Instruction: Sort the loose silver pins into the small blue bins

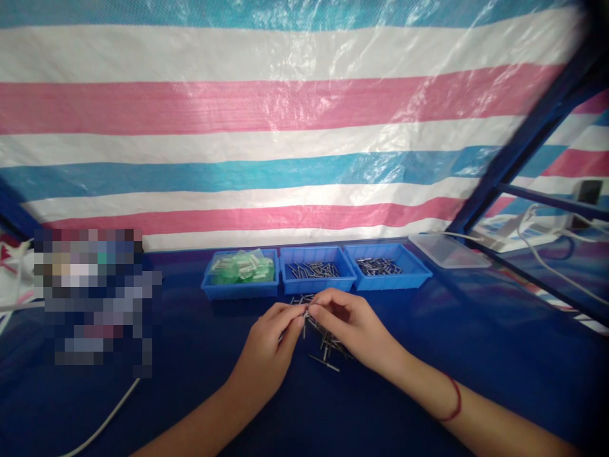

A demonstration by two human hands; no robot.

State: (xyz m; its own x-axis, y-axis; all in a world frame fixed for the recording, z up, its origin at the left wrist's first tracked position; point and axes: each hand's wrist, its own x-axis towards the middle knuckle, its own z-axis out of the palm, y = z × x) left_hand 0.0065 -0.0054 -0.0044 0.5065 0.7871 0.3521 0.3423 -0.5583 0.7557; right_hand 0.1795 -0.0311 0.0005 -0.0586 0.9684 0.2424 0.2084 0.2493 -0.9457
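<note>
My left hand (270,339) and my right hand (349,324) meet fingertip to fingertip above a loose pile of blind rivets (333,344) on the blue table. Both are closed in a pinch on a small silvery rivet (306,313), mostly covered by the fingers. One single rivet (324,362) lies just in front of the pile. Behind my hands, the middle blue bin (318,285) holds thin metal pins like those in the pile. The right blue bin (392,283) contains shorter, darker metal pieces. Green and clear plastic packets (242,266) fill the left blue bin (240,291).
A clear plastic lid (450,251) lies right of the bins. White cables (547,260) run along the right side, and another cable (107,416) crosses the front left. A blurred-out area (95,292) covers the left. Striped sheeting (285,146) hangs behind the table.
</note>
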